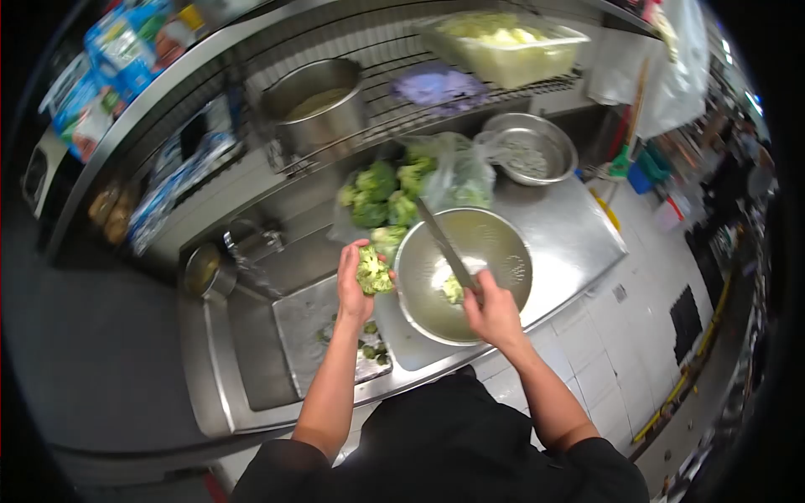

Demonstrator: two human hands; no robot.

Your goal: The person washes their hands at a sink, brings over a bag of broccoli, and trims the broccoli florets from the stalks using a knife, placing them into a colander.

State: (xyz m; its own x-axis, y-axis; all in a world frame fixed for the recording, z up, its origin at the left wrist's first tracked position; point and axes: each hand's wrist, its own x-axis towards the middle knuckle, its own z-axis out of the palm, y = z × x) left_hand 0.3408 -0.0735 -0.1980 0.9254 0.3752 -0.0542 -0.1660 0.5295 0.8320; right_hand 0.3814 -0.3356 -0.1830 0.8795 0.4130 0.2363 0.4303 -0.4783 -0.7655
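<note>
My left hand (354, 281) is closed around a piece of broccoli (374, 270), just left of a large metal bowl (409, 308). Over that bowl, my right hand (492, 308) grips a knife (444, 241) whose blade points up and away from me. A small pale green broccoli piece (454, 289) lies inside the bowl. Behind my hands, several heads of broccoli (377, 189) sit in a clear plastic bag (453, 159). Dark green scraps (374, 345) lie on a metal tray (303, 310) below my left hand.
A sink (251, 335) with a faucet (251, 239) is at the left. A perforated metal bowl (537, 138) stands on the steel counter (579, 226) at the back right. The wire shelf (377, 126) above holds a pot (314, 105) and a translucent tub (520, 63).
</note>
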